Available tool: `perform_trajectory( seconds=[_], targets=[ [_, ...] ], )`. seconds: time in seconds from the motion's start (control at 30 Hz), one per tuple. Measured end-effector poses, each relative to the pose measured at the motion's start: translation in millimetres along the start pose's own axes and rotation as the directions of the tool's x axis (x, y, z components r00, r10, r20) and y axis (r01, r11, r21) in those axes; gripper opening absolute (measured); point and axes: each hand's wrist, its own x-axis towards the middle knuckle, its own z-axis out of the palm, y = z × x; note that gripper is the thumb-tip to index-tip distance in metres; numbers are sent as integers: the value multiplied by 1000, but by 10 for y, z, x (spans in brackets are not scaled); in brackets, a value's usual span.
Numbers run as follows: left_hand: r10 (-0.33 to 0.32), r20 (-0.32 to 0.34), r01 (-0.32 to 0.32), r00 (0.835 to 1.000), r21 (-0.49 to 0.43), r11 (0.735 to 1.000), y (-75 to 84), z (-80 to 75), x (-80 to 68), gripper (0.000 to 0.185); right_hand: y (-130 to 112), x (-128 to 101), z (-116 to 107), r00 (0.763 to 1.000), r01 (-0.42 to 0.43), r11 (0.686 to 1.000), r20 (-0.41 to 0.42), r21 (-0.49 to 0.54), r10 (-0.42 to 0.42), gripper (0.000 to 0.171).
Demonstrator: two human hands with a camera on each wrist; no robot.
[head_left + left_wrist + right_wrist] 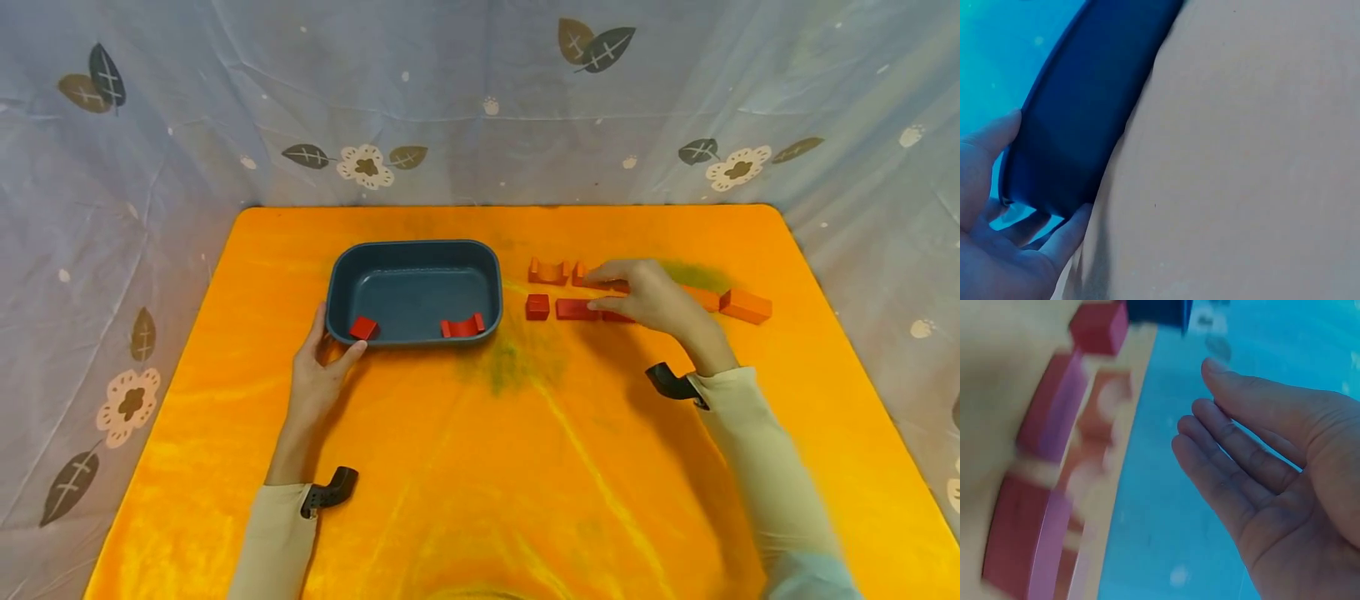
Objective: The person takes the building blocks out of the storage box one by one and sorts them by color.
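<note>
A dark blue tray point(414, 254) stands left of centre on the orange table point(480, 467), with a small red block point(363, 327) and a red arch block point(462, 326) inside along its near wall. My left hand point(333, 337) holds the tray's near left corner, thumb on the front wall and fingers on the left side; the left wrist view shows that corner of the tray point(1085, 106) between thumb and fingers. My right hand point(596, 292) hovers with straight fingers, holding nothing, over a long red block point(573, 309). In the right wrist view its palm point(1272, 469) is bare.
Right of the tray lie a red cube point(537, 307), an orange arch block point(547, 271) and an orange block point(746, 306), with more blocks partly hidden under my right hand. Flowered cloth walls point(480, 108) close in the table's back and sides.
</note>
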Motion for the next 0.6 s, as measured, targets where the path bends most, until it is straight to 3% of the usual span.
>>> perform_trajectory(
  seconds=[0.2,0.37,0.47,0.6],
  targets=[
    [20,-8,-20,1000,-7,1000,-196,-34,47,85,-372,330,282,989,96,994,112,42,-100,38],
    [10,-21,-10,1000,5,1000,-40,-61,-10,83,-797,680,577,953,205,979,225,11,-203,38],
    [6,-22,-6,1000,13,1000,46,-57,-34,82,-994,888,750,933,223,972,308,-78,-189,37],
    [4,6,-4,1000,9,1000,59,-32,-28,82,-1085,1034,934,925,160,958,374,-239,-62,26]
  ],
)
